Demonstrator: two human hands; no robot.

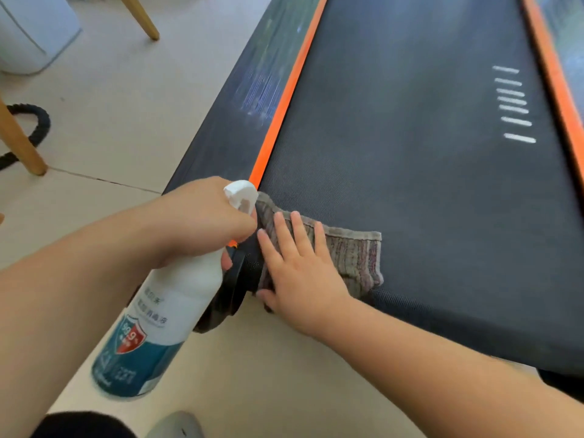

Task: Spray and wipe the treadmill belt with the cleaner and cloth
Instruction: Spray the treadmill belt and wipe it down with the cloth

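The dark treadmill belt runs away from me between two orange strips. A grey striped cloth lies on the belt's near left corner. My right hand presses flat on the cloth with straight, spread fingers. My left hand grips the neck of a white spray bottle with a teal and red label. Its white nozzle points toward the belt just above the cloth.
Beige tiled floor lies left of the treadmill. Wooden chair legs stand at the left and top left, a black cable loops around one. A white appliance sits in the top left corner. White stripes mark the belt's right side.
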